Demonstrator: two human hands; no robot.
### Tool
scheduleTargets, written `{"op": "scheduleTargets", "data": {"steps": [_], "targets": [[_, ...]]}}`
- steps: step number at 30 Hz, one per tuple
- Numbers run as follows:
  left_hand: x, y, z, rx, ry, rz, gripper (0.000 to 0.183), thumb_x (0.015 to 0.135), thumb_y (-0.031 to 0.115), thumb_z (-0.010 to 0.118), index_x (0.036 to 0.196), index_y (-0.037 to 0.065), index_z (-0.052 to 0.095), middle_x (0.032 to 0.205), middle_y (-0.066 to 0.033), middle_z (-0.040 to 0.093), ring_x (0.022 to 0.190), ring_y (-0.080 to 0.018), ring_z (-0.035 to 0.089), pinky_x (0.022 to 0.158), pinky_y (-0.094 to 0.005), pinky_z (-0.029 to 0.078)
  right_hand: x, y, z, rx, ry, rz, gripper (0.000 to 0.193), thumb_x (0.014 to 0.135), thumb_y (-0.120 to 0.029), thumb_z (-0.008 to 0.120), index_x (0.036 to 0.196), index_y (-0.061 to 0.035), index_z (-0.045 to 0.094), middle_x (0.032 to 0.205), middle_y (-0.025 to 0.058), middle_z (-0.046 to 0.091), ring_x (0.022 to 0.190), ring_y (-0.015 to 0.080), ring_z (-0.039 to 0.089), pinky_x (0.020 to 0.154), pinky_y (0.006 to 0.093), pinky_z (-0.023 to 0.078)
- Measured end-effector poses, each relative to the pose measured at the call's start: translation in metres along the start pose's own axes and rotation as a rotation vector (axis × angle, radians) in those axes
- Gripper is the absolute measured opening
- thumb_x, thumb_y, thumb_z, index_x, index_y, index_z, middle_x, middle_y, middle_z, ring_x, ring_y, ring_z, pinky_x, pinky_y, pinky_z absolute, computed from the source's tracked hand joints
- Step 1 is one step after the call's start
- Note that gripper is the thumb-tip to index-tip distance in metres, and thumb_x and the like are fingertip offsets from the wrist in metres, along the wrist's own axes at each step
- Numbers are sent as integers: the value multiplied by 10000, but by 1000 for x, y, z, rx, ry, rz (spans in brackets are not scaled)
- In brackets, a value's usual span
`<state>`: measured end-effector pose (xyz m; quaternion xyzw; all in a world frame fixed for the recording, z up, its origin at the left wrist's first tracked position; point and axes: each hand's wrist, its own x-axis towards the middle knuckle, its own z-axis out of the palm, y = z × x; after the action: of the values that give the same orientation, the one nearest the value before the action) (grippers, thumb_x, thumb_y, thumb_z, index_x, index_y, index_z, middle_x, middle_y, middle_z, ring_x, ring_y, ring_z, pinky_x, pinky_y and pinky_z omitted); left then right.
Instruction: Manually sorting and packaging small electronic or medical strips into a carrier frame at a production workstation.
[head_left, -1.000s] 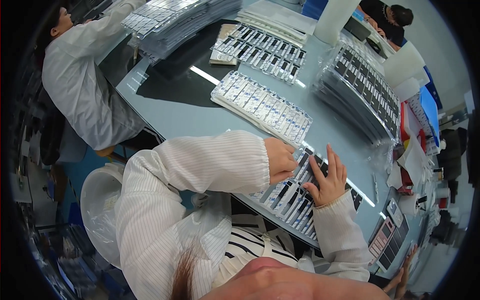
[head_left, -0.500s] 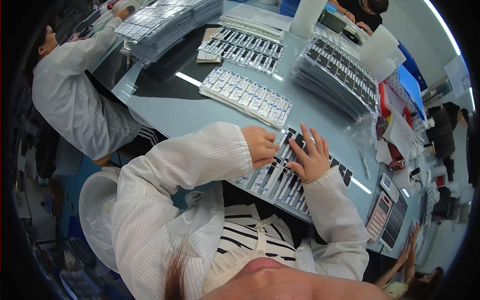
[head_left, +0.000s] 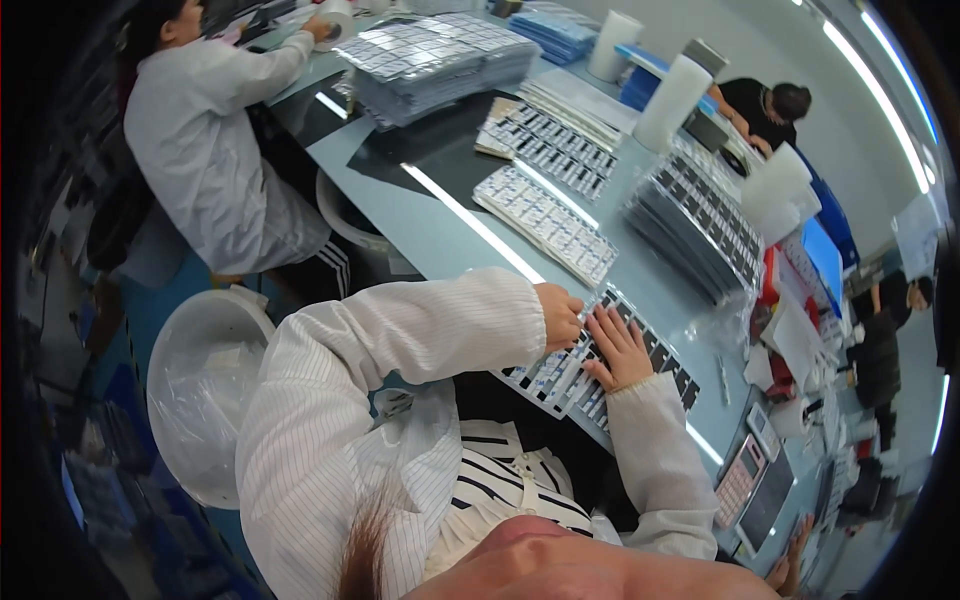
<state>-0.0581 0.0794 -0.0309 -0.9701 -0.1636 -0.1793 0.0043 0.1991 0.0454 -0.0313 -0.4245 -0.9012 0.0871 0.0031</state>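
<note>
In front of me on the table lies a flat sheet with rows of black rectangular pieces. White strips with blue print show at its near left part. My left hand is closed, its fingers curled at the sheet's left side; whatever they pinch is hidden. Beside it my right hand rests palm down on the sheet, fingers stretched out. Just beyond my hands sits a stack of white sheets with blue print.
Farther back are a sheet of black and white pieces, a tall stack of clear trays and another tray stack. A pink calculator lies at right, a white bin stands at left. Co-workers sit around.
The whole view has shifted, showing more of the far table and the left bin. My right hand's fingers have come closer together and lie flatter on the sheet. My left hand stays curled.
</note>
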Motion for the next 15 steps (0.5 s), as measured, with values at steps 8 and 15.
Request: {"op": "scheduleTargets", "data": {"steps": [8, 15], "targets": [[-10, 3, 18, -217, 108, -192, 198, 902, 242, 643, 823, 65, 686, 838, -85, 710, 1034, -268, 621, 839, -408, 543, 4, -3, -4, -65, 103, 9, 849, 895, -521, 588, 1596, -157, 278, 1668, 98, 233, 1550, 284, 176, 1223, 562, 112], [-13, -3, 24, -344, 241, -172, 187, 891, 233, 665, 828, 57, 682, 847, -78, 713, 1018, -276, 624, 860, -393, 530, 7, 8, -5, -40, 142, -21, 930, 878, -604, 570, 1599, -116, 246, 1673, 91, 216, 1551, 261, 177, 1228, 551, 107]]}}
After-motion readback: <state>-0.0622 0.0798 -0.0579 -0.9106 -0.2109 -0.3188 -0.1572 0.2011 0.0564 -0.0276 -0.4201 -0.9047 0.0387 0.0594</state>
